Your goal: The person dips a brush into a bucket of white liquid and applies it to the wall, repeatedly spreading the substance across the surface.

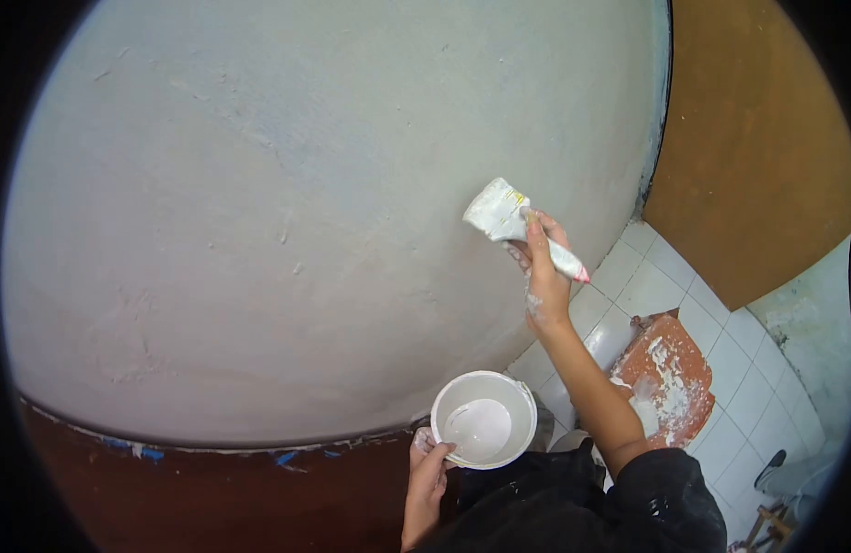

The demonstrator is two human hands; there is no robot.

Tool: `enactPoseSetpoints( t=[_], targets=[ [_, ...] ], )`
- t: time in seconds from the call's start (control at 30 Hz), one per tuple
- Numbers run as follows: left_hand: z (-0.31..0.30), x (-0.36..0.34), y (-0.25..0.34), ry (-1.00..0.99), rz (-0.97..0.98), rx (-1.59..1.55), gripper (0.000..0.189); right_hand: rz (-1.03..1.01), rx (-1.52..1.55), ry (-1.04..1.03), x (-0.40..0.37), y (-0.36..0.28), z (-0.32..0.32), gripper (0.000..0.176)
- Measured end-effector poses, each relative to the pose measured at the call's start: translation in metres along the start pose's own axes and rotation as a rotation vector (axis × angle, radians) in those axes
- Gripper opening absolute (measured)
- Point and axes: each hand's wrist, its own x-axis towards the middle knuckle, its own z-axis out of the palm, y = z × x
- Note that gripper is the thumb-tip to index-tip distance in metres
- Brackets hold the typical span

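Observation:
My right hand point(545, 253) is closed round the handle of a wide paintbrush point(497, 210). White paint coats its bristles and ferrule, and the handle ends in a pink tip. The bristles point up and left, overlapping the pale grey wall point(287, 184) in this view. Lower down, my left hand point(428, 461) grips the rim of a small white bucket point(440, 405) with white paint point(481, 429) in its bottom. Smears of white paint show on both hands.
A paint-splattered reddish stool point(702, 369) stands on the white tiled floor point(656, 276) at right. A brown panel point(748, 138) fills the upper right. Dark reddish-brown surface point(213, 498) borders the wall at lower left. A grey container point(803, 484) is at lower right.

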Motion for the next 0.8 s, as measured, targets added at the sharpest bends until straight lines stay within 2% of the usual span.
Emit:
enactPoseSetpoints(
  t=[0.13,0.17,0.27,0.33,0.5,0.67,0.73,0.8],
  targets=[
    [-0.028,0.044,-0.011,-0.092,0.038,0.129,0.026,-0.127,-0.162,0.03,-0.005,0.047,-0.008,0.045],
    [-0.043,0.056,-0.014,-0.148,0.047,0.22,0.026,-0.152,-0.108,0.052,-0.006,0.065,-0.017,0.038],
    [-0.044,0.064,-0.002,-0.171,-0.005,0.152,0.025,-0.027,-0.025,0.164,-0.006,0.139,-0.091,0.037],
    [-0.049,0.071,-0.003,-0.2,-0.043,0.14,0.024,0.007,-0.095,0.212,-0.002,0.171,-0.143,0.036],
    [-0.064,0.093,-0.023,-0.255,-0.11,0.121,0.026,-0.004,-0.448,0.234,0.004,0.18,-0.182,0.036],
    [-0.065,0.098,-0.026,-0.302,-0.098,0.131,0.028,-0.107,-0.718,0.182,0.011,0.094,-0.079,0.037],
    [-0.063,0.096,-0.024,-0.302,-0.096,0.117,0.03,-0.321,-0.688,0.107,0.015,0.054,-0.031,0.038],
    [-0.06,0.093,-0.022,-0.293,-0.098,0.076,0.032,-0.415,-0.488,0.011,0.018,0.02,0.003,0.041]
  ],
)
